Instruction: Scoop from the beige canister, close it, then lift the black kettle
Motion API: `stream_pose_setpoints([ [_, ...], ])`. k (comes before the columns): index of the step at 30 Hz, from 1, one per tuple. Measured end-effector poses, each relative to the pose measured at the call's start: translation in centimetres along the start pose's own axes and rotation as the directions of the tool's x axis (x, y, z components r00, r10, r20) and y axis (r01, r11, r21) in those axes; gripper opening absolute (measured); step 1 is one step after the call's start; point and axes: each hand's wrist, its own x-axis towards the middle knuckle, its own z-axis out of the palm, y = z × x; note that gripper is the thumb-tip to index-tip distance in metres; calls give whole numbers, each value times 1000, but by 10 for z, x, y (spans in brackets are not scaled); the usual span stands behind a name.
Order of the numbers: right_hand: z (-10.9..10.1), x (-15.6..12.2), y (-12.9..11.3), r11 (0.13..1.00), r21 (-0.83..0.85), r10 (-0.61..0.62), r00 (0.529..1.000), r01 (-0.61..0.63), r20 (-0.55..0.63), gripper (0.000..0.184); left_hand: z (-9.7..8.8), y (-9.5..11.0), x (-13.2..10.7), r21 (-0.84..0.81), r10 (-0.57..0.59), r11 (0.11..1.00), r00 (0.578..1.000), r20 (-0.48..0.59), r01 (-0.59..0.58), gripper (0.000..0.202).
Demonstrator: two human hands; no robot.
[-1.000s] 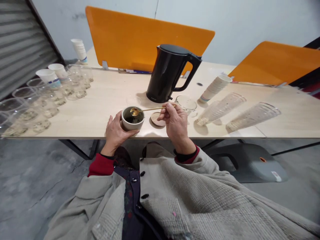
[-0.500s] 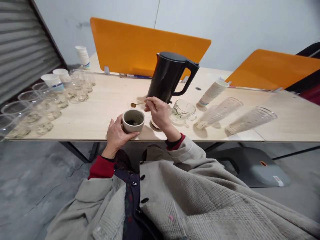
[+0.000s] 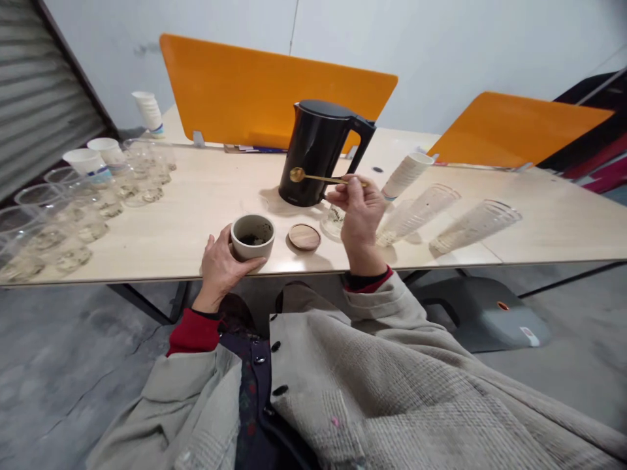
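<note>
My left hand (image 3: 219,264) wraps around a small grey ceramic jar (image 3: 252,237) with dark tea leaves inside, near the table's front edge. My right hand (image 3: 360,212) pinches the handle of a thin gold spoon (image 3: 313,176), held level in the air in front of the black kettle (image 3: 315,152). The spoon's bowl points left. A round wooden lid (image 3: 304,237) lies flat just right of the jar. A glass mug (image 3: 334,220) stands partly hidden behind my right hand.
Several clear plastic cups (image 3: 73,215) with tea leaves line the table's left side, with white paper cups (image 3: 88,162) behind them. Stacks of paper cups (image 3: 406,175) and clear cups (image 3: 473,226) lie on their sides at the right. Orange dividers (image 3: 274,91) stand behind.
My right hand lifted the spoon out of the jar, swung it left past the jar, then raised it up and right in front of the kettle. My left hand stayed on the jar.
</note>
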Motion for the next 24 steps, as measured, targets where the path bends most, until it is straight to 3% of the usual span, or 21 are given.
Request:
stream_pose_setpoints([
  [5,-69,16,2,951,-297,-142,973,84,-180,43,3,-5,1,5,7,1000,1000,-30,-7,95],
  [8,-90,17,7,887,-459,-148,972,49,-181,34,5,-9,2,-1,-1,1000,999,-43,1,96],
  [12,-90,20,17,818,-575,-66,990,-16,-123,26,5,-10,2,-4,-10,1000,998,-56,10,96],
  [17,-89,26,25,799,-596,36,995,-82,-90,22,4,-9,2,-2,-29,1000,998,-48,29,97],
  [19,-97,22,21,755,-654,1,997,-54,-82,25,4,-8,2,-8,-31,999,999,-39,31,97],
  [22,-108,3,3,655,-755,-151,985,41,-78,36,4,-7,2,-17,-31,999,999,-33,30,98],
  [24,-108,-16,-9,638,-763,-225,973,104,-55,42,4,-6,2,-13,-37,999,999,-35,36,98],
])
